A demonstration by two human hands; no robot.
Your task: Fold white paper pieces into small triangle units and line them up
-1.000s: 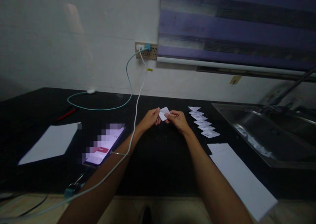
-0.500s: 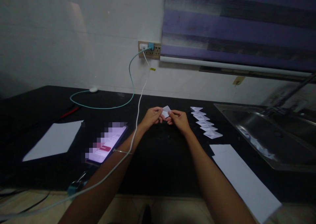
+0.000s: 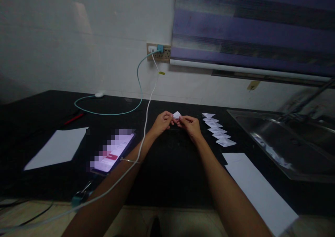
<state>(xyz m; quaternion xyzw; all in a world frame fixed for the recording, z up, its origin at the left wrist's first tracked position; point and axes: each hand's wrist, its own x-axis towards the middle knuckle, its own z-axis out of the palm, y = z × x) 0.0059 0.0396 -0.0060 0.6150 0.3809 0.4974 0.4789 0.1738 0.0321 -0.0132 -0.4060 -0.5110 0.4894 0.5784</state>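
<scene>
Between my two hands is a small piece of folded white paper (image 3: 177, 115), its pointed top showing above the fingers. My left hand (image 3: 162, 122) pinches its left side with thumb and fingers. On the opposite side my right hand (image 3: 190, 124) grips the lower right corner, the thumb over the edge. The lower part of the paper is hidden by the fingertips. Just right of my right hand, several folded paper triangles (image 3: 217, 129) lie overlapping in a slanting row on the black countertop (image 3: 172, 174).
White paper sheets (image 3: 259, 191) lie at the right, near a metal sink (image 3: 300, 143). Left are another sheet (image 3: 57, 148), a lit phone (image 3: 112, 157) and a teal-handled tool (image 3: 80, 198). A white cable (image 3: 146, 120) crosses my left forearm from the wall socket (image 3: 164, 54).
The paper between my hands now shows a smaller, more pointed shape, its lower part folded or tilted. Both hands stay nearly in place, fingers shifting slightly.
</scene>
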